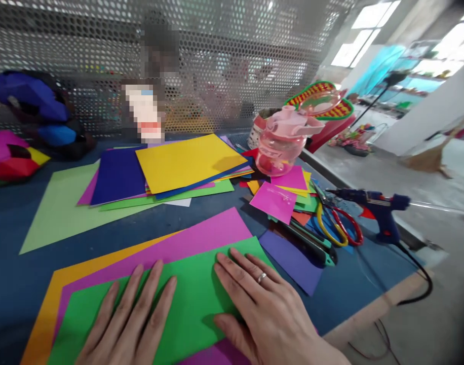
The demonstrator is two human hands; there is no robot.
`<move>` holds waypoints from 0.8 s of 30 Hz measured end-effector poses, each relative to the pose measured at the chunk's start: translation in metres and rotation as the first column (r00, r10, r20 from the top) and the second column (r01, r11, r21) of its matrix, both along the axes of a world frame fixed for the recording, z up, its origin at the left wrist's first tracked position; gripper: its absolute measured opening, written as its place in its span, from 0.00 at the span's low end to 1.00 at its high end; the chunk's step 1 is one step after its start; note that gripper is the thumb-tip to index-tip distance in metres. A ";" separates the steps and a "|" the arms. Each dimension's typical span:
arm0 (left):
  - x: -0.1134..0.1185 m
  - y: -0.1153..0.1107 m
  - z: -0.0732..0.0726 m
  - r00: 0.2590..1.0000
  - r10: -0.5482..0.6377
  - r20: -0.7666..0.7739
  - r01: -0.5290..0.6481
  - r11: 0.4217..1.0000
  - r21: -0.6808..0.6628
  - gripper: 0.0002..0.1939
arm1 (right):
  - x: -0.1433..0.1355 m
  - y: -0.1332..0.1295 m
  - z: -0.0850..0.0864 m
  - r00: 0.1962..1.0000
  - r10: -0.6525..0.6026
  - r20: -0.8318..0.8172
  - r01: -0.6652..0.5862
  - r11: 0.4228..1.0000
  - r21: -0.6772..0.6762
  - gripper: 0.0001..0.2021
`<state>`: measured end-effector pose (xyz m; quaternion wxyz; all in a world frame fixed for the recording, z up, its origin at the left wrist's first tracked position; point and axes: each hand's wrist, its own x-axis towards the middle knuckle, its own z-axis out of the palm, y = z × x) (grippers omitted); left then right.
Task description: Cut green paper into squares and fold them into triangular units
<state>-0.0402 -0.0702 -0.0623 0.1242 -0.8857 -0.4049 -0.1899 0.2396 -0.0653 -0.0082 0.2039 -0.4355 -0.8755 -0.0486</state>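
My left hand (135, 314) lies flat with fingers spread on a green paper sheet (190, 294). My right hand (255, 299), a ring on one finger, rests on the same sheet further right, its fingers stretched out. Beneath the green sheet, a purple sheet (213, 230) and an orange sheet (80, 271) stick out at angles. Just right of my right hand lies a small violet paper piece (291, 258). A utility knife (304, 238) sits beyond it, partly under pink paper squares (273, 200).
Stacked colored sheets (190, 162) lie at the back. Scissors (336, 218) with red and yellow handles and a blue glue gun (380, 208) are at the right edge. A pink bottle (281, 144) stands before a perforated metal panel (217, 66). Faceted paper shapes (34, 106) sit at the left.
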 end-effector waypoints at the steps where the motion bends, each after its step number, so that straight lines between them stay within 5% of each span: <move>1: -0.001 0.000 0.002 1.000 -0.015 -0.027 0.015 1.000 0.001 0.43 | -0.001 0.000 0.001 1.000 -0.003 0.009 0.002 1.000 0.016 0.23; 6: -0.001 0.000 0.016 0.989 -0.052 -0.136 0.056 0.998 0.024 0.53 | -0.004 0.002 0.005 0.999 -0.009 0.033 0.006 0.997 0.074 0.21; 24: 0.013 -0.004 0.040 0.963 0.046 -0.266 -0.038 0.999 0.035 0.43 | -0.001 0.008 0.002 0.992 0.010 0.130 -0.031 0.986 0.165 0.21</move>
